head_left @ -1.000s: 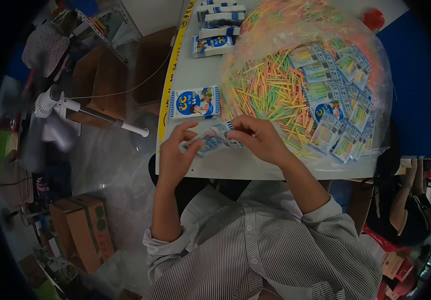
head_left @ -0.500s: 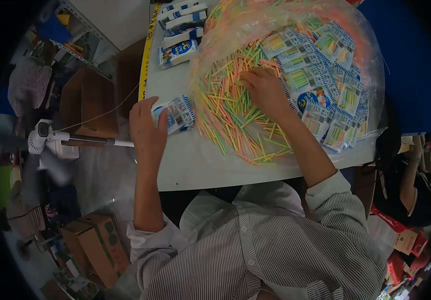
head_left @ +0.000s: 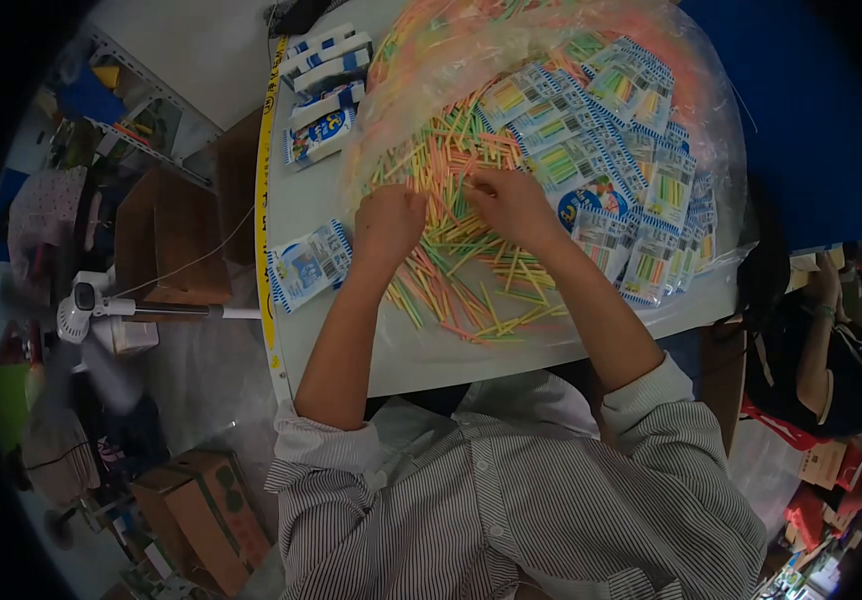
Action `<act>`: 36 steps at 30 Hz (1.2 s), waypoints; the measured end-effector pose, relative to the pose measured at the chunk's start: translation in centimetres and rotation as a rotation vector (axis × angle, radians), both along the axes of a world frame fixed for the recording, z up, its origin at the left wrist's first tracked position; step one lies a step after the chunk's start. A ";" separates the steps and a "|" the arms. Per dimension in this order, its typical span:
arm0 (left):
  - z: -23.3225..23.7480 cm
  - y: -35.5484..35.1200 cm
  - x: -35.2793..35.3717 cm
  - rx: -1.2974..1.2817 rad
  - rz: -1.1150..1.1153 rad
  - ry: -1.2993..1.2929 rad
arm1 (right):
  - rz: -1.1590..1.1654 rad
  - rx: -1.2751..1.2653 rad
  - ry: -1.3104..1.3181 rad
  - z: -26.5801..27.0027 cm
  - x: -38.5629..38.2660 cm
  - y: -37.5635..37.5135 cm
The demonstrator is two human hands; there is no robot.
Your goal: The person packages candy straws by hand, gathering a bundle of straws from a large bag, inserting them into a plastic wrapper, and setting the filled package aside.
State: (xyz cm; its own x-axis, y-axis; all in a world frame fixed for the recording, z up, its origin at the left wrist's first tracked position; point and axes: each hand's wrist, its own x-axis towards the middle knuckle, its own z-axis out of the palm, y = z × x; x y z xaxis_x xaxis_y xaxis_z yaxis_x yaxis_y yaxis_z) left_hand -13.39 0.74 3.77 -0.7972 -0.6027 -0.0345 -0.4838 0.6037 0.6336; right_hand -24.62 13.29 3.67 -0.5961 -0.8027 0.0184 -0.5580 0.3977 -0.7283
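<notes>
Thin pastel sticks (head_left: pixel 486 285), pink, yellow and green, lie in a loose heap on a clear plastic bag (head_left: pixel 391 110). My left hand (head_left: pixel 391 225) is over the left part of the heap, its fingers curled and their tips hidden. My right hand (head_left: pixel 516 208) faces it a short way to the right, thumb and fingers pinched at the sticks. Blue-and-white printed packets (head_left: pixel 591 150) with sticks showing through them lie piled on the bag, right of my right hand. A single blue-and-white packet (head_left: pixel 309 265) lies flat left of my left hand.
Several blue-and-white packs (head_left: pixel 323 95) stand in a row at the table's back left. Yellow tape (head_left: pixel 267 190) marks the left table edge. A white fan (head_left: pixel 81 305) and cardboard boxes (head_left: pixel 201 510) are beyond it. Another person's arm (head_left: pixel 819 340) shows at far right.
My left hand has left the single packet and moved right to the stick heap. The packet now lies uncovered. My right hand stays at the sticks, nearer my left. The view has shifted slightly.
</notes>
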 end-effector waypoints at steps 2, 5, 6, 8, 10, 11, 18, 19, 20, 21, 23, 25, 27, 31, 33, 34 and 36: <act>-0.2 -0.3 -1.0 -0.101 -0.047 -0.175 | -0.022 -0.044 0.081 -1.6 0.3 -1.0; -1.0 0.3 -1.9 -0.133 -0.016 -0.081 | -0.067 -0.055 0.118 -2.4 0.9 -1.7; -1.0 0.5 -1.7 -0.135 -0.007 -0.013 | -0.076 -0.028 0.081 -2.3 0.9 -1.7; -1.1 0.8 -1.0 -0.136 -0.021 0.057 | -0.104 -0.112 -0.032 -1.5 1.5 -1.3; -1.0 0.9 -0.5 -0.067 -0.018 0.104 | -0.104 -0.226 -0.152 -1.4 2.0 -1.4; -1.1 1.0 -0.3 -0.099 -0.022 0.115 | -0.108 -0.246 -0.154 -1.8 2.2 -1.2; -1.3 1.3 1.6 -0.099 -0.073 0.244 | -0.189 -0.696 -0.227 -2.6 4.4 -1.3; -1.4 1.9 1.6 0.002 -0.124 0.384 | -0.175 -0.693 -0.233 -2.1 4.5 -1.2; -4.1 -0.3 1.9 0.274 -0.073 0.397 | -0.177 -0.691 -0.236 -1.4 4.3 -1.0; -6.0 -2.3 1.1 0.539 -0.006 0.381 | -0.160 -0.692 -0.257 -1.3 4.1 -0.9; -1.9 1.6 0.2 0.362 0.065 0.297 | -0.120 -0.763 -0.311 -1.4 3.5 -1.0; 0.8 4.5 0.7 0.183 0.164 0.201 | -0.065 -0.825 -0.392 -2.0 3.0 -1.0; 1.9 5.8 0.6 0.255 0.310 0.130 | 0.068 -0.831 -0.385 -2.7 1.9 -1.1; -0.3 2.8 -0.5 0.759 0.184 0.262 | 0.135 -0.793 -0.406 -3.1 1.5 -0.5; -1.7 1.0 -0.1 0.824 0.053 0.239 | 0.136 -0.722 -0.563 -3.7 1.7 -0.7; -2.3 0.0 0.2 0.853 -0.004 0.230 | 0.142 -0.729 -0.572 -3.8 1.7 -0.9; -3.9 -1.7 0.7 0.917 -0.118 0.213 | 0.253 -0.739 -0.499 -4.4 1.3 -1.1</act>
State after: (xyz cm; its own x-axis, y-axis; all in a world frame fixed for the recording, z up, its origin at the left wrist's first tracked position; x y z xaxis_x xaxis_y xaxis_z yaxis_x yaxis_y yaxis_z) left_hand -12.67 -0.97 -0.12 -0.8952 -0.3283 -0.3014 -0.2709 -0.1360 0.9529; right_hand -23.36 12.22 -0.72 -0.4817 -0.7963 0.3658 -0.1182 -0.3546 -0.9275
